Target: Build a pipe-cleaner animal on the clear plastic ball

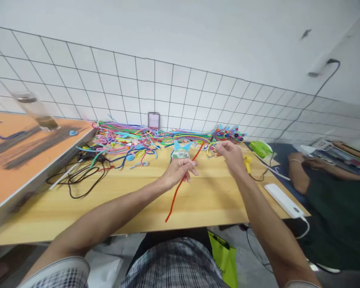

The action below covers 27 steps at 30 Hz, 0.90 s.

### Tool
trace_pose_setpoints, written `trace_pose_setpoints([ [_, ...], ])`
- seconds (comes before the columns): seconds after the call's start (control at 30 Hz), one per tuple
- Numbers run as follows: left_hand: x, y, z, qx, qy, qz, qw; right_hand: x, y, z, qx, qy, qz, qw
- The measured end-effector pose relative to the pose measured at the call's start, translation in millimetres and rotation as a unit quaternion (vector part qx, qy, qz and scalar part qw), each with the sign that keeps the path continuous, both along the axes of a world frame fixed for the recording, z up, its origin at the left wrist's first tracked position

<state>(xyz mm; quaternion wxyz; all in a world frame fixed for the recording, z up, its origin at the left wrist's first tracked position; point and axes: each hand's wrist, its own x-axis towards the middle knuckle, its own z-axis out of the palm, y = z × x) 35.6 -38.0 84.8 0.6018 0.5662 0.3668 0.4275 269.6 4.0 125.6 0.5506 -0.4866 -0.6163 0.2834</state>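
Note:
My left hand [179, 171] is closed around a long red pipe cleaner [174, 200], its lower end hanging toward the front edge of the wooden table. The upper end sticks up to the right past my fingers. Right behind that hand is a small rounded craft piece [180, 153] with pointed light-blue ears; whether the hand touches it I cannot tell. My right hand [230, 154] hovers beside the pile, thumb and fingertips pinched together. What it pinches, if anything, is too small to make out. A heap of colourful pipe cleaners [129, 146] spreads along the back.
Finished-looking craft figures [229, 134] stand at the back right. A white power strip [285, 200], a yellow tool [247, 164] and black cables [84, 180] lie on the table. A phone [154, 120] leans by the wire grid. Another person's arm [300, 176] rests at right.

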Motion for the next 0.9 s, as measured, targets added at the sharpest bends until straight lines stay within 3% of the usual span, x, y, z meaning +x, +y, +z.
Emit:
trace_pose_setpoints([
  [0.17,35,-18,-25.1,0.008,-0.041,-0.01,0.999,-34,-35,-46.0,-0.07,0.097,0.071,0.99],
  [0.27,49,-24,-43.3,0.003,-0.042,-0.01,0.999,-46,-44,-51.9,-0.109,0.098,0.077,0.986],
  [0.37,50,-29,-58.4,0.031,-0.004,-0.032,0.999,-40,-46,-44.5,-0.101,0.064,0.101,0.988],
  [0.43,44,-30,-62.2,0.066,0.028,-0.038,0.997,-28,-50,-35.6,-0.09,0.01,0.123,0.988],
  [0.53,27,-27,-56.8,0.079,0.021,0.015,0.997,-9,-57,-24.2,-0.076,-0.15,0.143,0.975],
  [0.7,4,-9,-45.3,0.04,0.009,-0.032,0.999,-1,-62,-29.1,0.006,-0.417,0.13,0.9],
  [0.8,-3,-3,-52.9,0.033,0.035,-0.038,0.998,-7,-56,-38.9,0.026,-0.47,0.148,0.87],
  [0.9,-11,-2,-65.0,0.005,0.04,-0.012,0.999,-8,-46,-43.6,0.038,-0.457,0.159,0.874],
])
